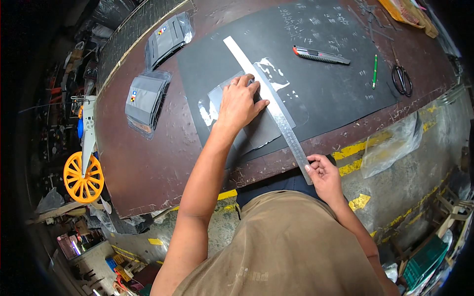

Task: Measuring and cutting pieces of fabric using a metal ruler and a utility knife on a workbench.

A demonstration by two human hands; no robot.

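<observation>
I'm looking straight down at the workbench [148, 167], and the left hand [240, 101] is pressed flat, fingers spread and released, on a clear plastic sleeve [256, 126] with a dark sheet inside it. That sleeve lies on the big black cutting mat [321, 93] near the front edge of the bench. The fingertips [259, 101] of that hand sit right against a long steel ruler [269, 101], which runs on a slant from the far middle of the mat down across the sleeve and out past the bench's near edge. There the right hand [323, 175] has it: thumb and fingers pinched on the ruler's near end, just off the edge of the bench.

Further back on the mat I see a utility knife [321, 55] with a grey body and red tip, well apart from both hands. To its right lies a green pen [375, 70], and just beyond that a pair of black-handled scissors [401, 79] on the bare brown top. On the left side of the bench sit two stacks of grey bagged pieces [145, 98], one nearer the far edge [168, 39]. Off the bench to the left stands an orange spoked wheel [83, 177], and a crumpled clear bag [390, 145] lies on the floor to the right.
</observation>
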